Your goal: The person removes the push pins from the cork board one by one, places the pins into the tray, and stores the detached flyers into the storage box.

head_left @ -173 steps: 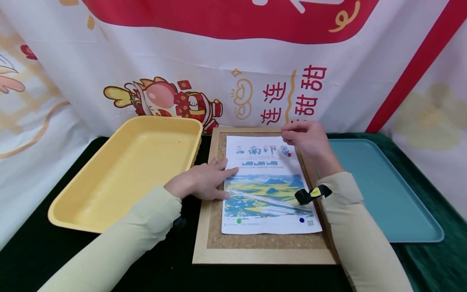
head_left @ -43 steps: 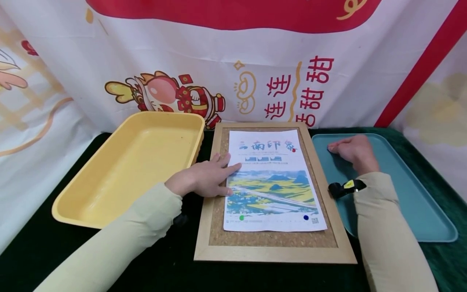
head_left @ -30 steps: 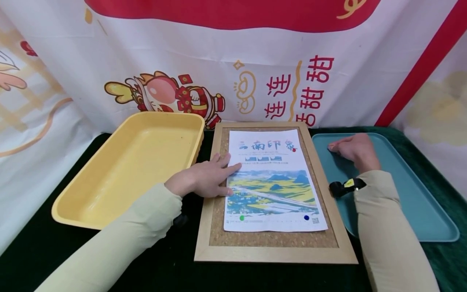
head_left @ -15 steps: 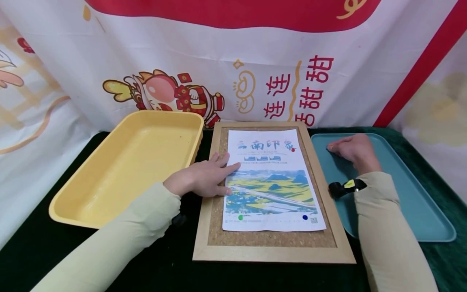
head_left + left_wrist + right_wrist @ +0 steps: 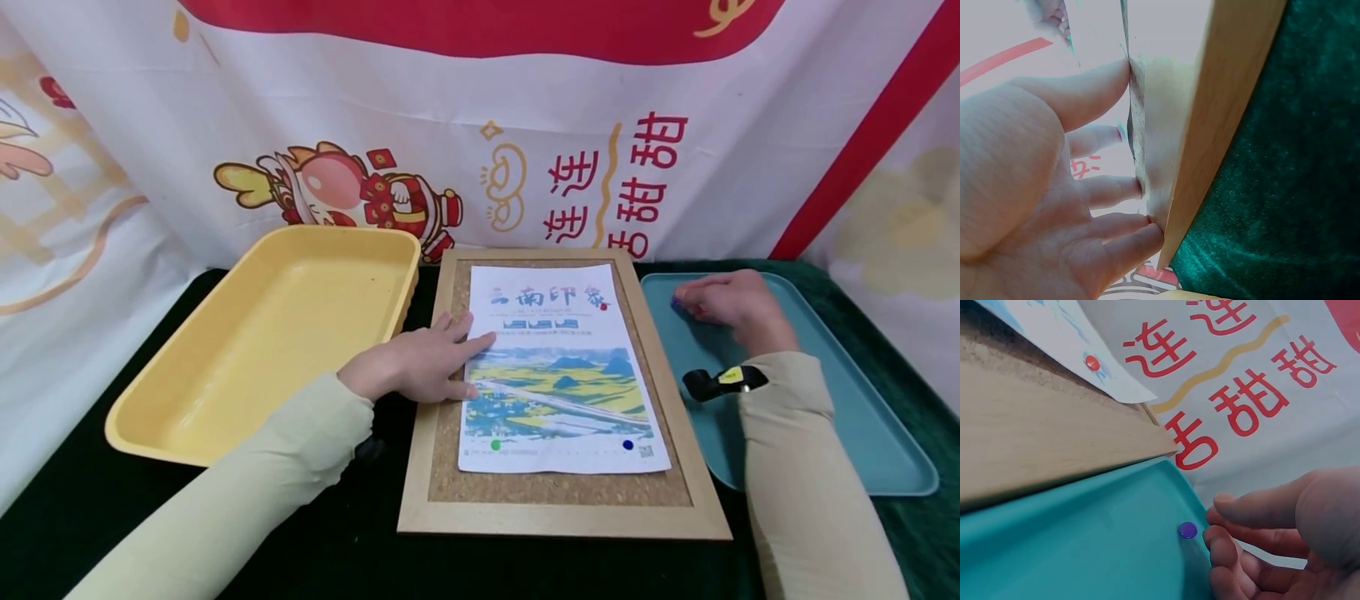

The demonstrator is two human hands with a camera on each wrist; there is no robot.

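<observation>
A printed paper sheet (image 5: 555, 333) lies on a wood-framed cork board (image 5: 562, 521). A red pin (image 5: 602, 307) sits at its top right, and a green pin (image 5: 495, 445) and a blue pin (image 5: 627, 445) are in its bottom corners. My left hand (image 5: 442, 367) rests flat with straight fingers on the sheet's left edge. In the left wrist view the left hand's fingertips (image 5: 1141, 187) touch the board by its frame (image 5: 1210, 125). My right hand (image 5: 708, 300) rests on the teal tray (image 5: 847, 417) with its fingers loosely curled. A purple pin (image 5: 1187, 530) lies on the tray just off its fingertips (image 5: 1213, 540), not pinched.
A yellow tray (image 5: 262, 333) stands left of the board. Dark green cloth (image 5: 360, 533) covers the table. A printed banner (image 5: 480, 125) hangs close behind everything. A black and yellow band (image 5: 723, 381) sits on the right wrist.
The right hand left the sheet's top right corner and came down on the teal tray. It has just shifted slightly right, uncovering the purple pin. The left hand has stayed put.
</observation>
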